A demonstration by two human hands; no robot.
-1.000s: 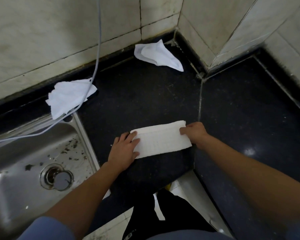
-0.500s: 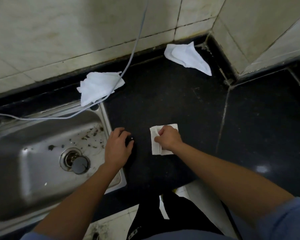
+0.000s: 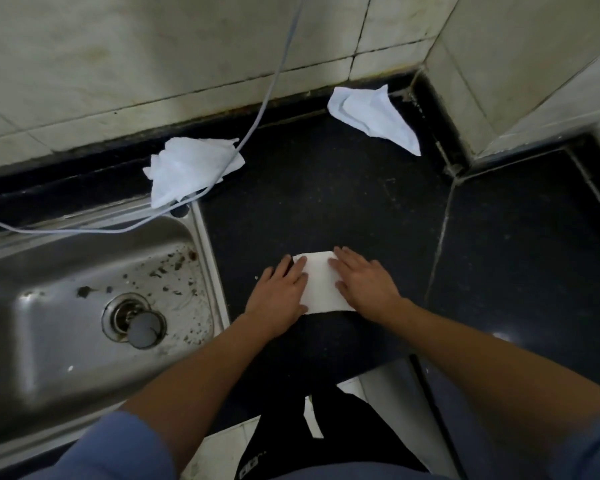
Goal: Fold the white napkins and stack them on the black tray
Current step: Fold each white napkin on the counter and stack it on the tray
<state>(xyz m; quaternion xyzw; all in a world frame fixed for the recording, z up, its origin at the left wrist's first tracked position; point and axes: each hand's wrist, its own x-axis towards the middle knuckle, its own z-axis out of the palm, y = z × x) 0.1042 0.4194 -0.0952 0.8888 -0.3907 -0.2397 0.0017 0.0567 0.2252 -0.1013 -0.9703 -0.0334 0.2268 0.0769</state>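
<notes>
At the counter's front edge, your napkin (image 3: 321,285) has gone from a long strip stretched between both hands a second ago to a short, thick rectangle. The right hand carried one end across, and half a second back it was alone on the fold with curled fingers, while the left sat off it on the bare counter. Now both are on it: your left hand (image 3: 278,296) covers the left edge and your right hand (image 3: 364,285) the right. The fingers are straight and laid flat, gripping nothing, pressing down. The napkin lies flat on the black counter (image 3: 326,188), near the sink (image 3: 84,306) on its right side.

That reads as the crease being set, so this napkin's folding looks about finished and stacking comes next. The tray I can't pick out — a dark shape (image 3: 343,337) just below the napkin may be it, but black on black leaves that unsure.

Two more wait unfolded: a second napkin (image 3: 191,171) crumpled at the sink's back corner with the cable (image 3: 267,95) across it, and a third napkin (image 3: 374,116) by the wall corner. Mind that cable when you lift the second — it could drag.
</notes>
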